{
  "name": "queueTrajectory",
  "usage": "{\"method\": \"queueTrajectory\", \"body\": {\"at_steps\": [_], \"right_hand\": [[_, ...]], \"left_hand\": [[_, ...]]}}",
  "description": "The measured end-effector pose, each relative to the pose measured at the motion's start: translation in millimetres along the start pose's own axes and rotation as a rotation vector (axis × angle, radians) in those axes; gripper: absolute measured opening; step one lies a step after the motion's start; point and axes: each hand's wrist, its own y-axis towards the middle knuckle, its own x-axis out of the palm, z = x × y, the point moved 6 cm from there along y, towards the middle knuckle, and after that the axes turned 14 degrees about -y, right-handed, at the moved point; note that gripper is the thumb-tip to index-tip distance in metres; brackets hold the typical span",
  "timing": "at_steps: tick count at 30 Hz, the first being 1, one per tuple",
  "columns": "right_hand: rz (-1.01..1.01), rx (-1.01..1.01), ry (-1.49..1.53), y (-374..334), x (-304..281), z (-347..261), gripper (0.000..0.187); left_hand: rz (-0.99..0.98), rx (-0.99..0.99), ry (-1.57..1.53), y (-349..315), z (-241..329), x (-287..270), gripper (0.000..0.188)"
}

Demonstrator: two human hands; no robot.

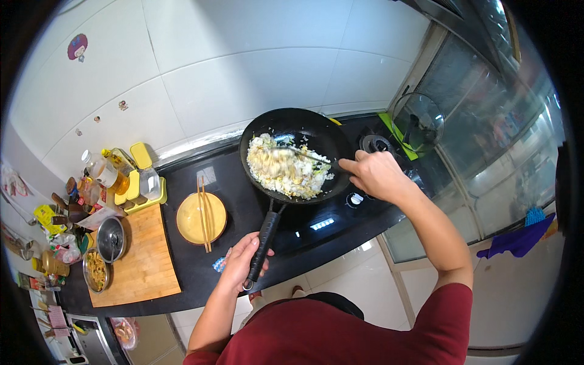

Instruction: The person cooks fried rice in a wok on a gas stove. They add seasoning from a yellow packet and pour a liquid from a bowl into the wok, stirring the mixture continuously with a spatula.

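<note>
Glossy white wall tiles (255,79) with thin grout lines rise behind the pan. Beneath it runs a smooth black counter (198,274) that mirrors light in small bright patches. The pan (334,137) itself is deep, round and dark, with sloping sides. Left of the pan, past a bowl, lies a flat wooden cutting board (146,261) with a warm, streaky grain. Inside the pan, heaped toward its left side, sits loose, grainy white rice (295,185) mixed with soft yellow pieces and flecks of green. At the pan's right edge, the right hand (380,173) has its fingers closed round the end of a thin dark utensil (313,158), whose far end blurs among the grains. Below the pan, the left hand (241,254) has its fingers curled round the black handle (267,234), which is ridged like a wrapped grip and ends in a metal ring. Right of the pan, a round see-through glass lid (423,109) stands tilted. Just left of the pan rests the yellow round bowl (188,216) with a brown rim. Farther left of the pan, a shiny metal bowl (109,225) is by the board's edge. Two slim, straight wooden chopsticks (204,213) lie across the yellow bowl.
</note>
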Motion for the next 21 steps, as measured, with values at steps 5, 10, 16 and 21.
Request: {"method": "queueTrajectory", "body": {"at_steps": [5, 10, 16, 21], "right_hand": [[-0.055, 0.090, -0.012, -34, -55, 19, 0.039], [-0.314, 0.014, 0.110, -46, -55, 7, 0.029], [-0.188, 0.196, 0.074, -12, 23, -6, 0.032], [-0.107, 0.258, 0.007, -3, 20, 25, 0.033]], "left_hand": [[-0.002, 0.010, -0.020, -2, 0, -1, 0.044], [0.002, 0.020, -0.019, -3, 1, -2, 0.044], [-0.005, 0.000, 0.012, -1, 0, 2, 0.044], [-0.012, 0.020, 0.035, -1, -1, -2, 0.044]]}}
